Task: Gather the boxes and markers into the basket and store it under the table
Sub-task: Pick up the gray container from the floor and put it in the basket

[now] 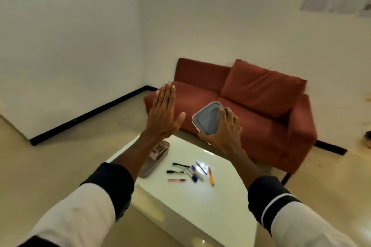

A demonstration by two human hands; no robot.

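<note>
White walls and a red sofa back a glossy white worktop at lower centre. Above it the right hand grips a grey lidded box by its near edge, tilted in mid-air; the left hand is raised flat, fingers straight, holding nothing. Markers lie scattered on the worktop beside a pinkish basket. Rigid and probably light, the smooth-looking box may slip; gripping across its rim seems safest.
</note>
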